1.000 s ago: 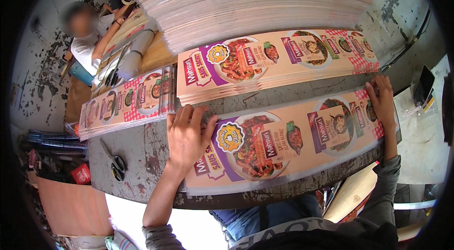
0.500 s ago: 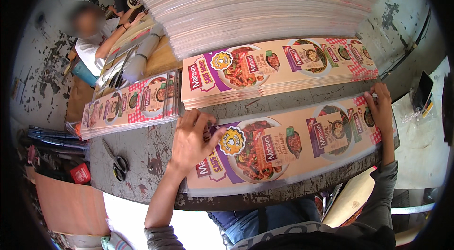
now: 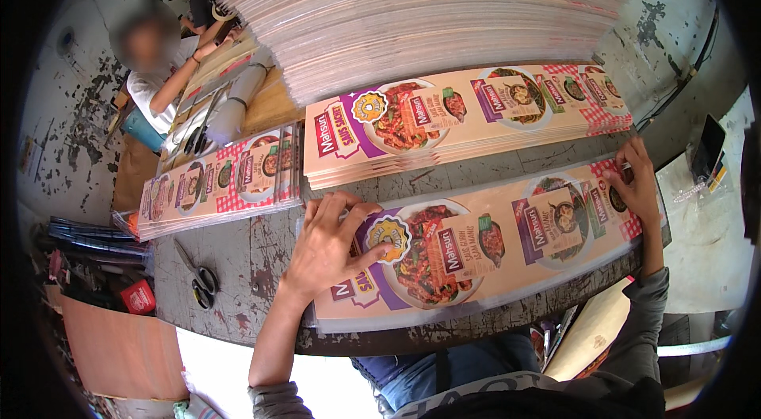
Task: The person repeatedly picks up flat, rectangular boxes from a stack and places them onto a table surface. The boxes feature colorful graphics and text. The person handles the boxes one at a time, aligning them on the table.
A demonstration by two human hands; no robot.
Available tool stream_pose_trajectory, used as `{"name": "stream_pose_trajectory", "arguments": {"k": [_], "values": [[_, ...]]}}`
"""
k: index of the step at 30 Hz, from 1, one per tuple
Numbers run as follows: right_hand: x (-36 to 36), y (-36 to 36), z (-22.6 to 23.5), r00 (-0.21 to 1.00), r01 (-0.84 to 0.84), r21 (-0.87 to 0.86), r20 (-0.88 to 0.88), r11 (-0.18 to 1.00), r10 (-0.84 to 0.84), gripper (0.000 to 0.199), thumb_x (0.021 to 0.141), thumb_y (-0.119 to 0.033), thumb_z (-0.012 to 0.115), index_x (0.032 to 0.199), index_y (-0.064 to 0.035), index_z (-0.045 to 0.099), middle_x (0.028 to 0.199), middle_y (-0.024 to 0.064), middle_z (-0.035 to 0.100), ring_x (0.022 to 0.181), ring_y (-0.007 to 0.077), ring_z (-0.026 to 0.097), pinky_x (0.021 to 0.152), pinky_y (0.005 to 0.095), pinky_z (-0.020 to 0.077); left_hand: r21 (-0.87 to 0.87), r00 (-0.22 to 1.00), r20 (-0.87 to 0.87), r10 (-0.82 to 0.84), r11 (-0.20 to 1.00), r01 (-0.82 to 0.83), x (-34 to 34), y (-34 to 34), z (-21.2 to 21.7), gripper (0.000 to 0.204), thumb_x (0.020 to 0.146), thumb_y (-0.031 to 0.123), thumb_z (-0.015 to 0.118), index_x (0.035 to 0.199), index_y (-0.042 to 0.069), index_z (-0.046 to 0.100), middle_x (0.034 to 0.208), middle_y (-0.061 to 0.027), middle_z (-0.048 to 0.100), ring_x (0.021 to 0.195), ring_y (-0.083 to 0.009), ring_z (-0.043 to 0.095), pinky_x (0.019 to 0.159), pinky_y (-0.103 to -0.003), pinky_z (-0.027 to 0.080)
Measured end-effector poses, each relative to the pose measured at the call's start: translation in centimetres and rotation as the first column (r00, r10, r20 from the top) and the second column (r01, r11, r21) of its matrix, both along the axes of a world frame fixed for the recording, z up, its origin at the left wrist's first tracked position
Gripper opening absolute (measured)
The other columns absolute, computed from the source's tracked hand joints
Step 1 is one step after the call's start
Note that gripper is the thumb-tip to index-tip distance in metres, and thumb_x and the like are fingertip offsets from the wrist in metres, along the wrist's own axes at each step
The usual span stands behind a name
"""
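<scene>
A long printed food-package sheet point(image 3: 491, 244), tan with purple panels and dish pictures, lies across the near edge of the worn grey table point(image 3: 261, 252). My left hand point(image 3: 329, 241) rests flat on its left end, fingers spread. My right hand point(image 3: 630, 181) presses on its right end, fingertips at the red-checked corner. Just beyond the sheet lies a stack of the same printed sheets point(image 3: 468, 122). Neither hand grips anything.
A tall pile of plain sheets point(image 3: 428, 7) fills the back of the table. Another printed stack point(image 3: 222, 181) lies at the left, black-handled scissors point(image 3: 202, 280) near it. A seated person point(image 3: 158, 70) works at far left. A dark phone point(image 3: 708, 151) lies at right.
My left hand slid slightly right and down along the sheet's left end. The right hand stayed at the right end.
</scene>
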State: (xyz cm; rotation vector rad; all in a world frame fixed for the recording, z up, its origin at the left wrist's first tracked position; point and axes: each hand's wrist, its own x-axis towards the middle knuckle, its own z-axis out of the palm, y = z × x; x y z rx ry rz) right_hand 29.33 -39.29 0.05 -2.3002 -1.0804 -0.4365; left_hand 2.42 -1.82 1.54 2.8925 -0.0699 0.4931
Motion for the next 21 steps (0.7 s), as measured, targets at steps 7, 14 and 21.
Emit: {"name": "stream_pose_trajectory", "arguments": {"k": [7, 14, 21], "values": [[0.03, -0.07, -0.15, 0.999, -0.017, -0.004, 0.049, 1.000, 0.018, 0.030, 0.069, -0.013, 0.069, 0.069, -0.0005, 0.042, 0.067, 0.0097, 0.038, 0.065, 0.0262, 0.039, 0.061, 0.0336, 0.0334, 0.011, 0.998, 0.011, 0.055, 0.998, -0.055, -0.02, -0.12, 0.24, 0.038, 0.065, 0.028, 0.077, 0.086, 0.005, 0.055, 0.086, -0.0074, 0.056, 0.082, -0.0244, 0.056, 0.077, -0.038, 0.039], [-0.32, 0.26, 0.07, 0.999, -0.005, -0.003, 0.052, 1.000, 0.005, 0.026, 0.071, -0.012, 0.067, 0.073, 0.0001, 0.045, 0.073, 0.0106, 0.041, 0.066, 0.0261, 0.042, 0.057, 0.0332, 0.0352, 0.011, 0.995, 0.089, 0.049, 0.999, -0.050, 0.12, 0.12, -0.39, 0.027, 0.074, 0.028, 0.069, 0.081, 0.007, 0.055, 0.083, -0.0048, 0.055, 0.080, -0.0227, 0.055, 0.073, -0.036, 0.038], [-0.35, 0.41, 0.00, 1.000, -0.016, 0.040, 0.007, 0.999, 0.016, 0.027, 0.070, -0.012, 0.068, 0.075, 0.0007, 0.044, 0.075, 0.0102, 0.042, 0.068, 0.0264, 0.043, 0.059, 0.0336, 0.0356, 0.000, 0.993, 0.092, 0.071, 0.997, -0.072, 0.13, -0.18, -0.44, 0.023, 0.072, 0.020, 0.071, 0.081, 0.006, 0.054, 0.084, -0.0046, 0.056, 0.079, -0.0223, 0.055, 0.070, -0.036, 0.038]]}}
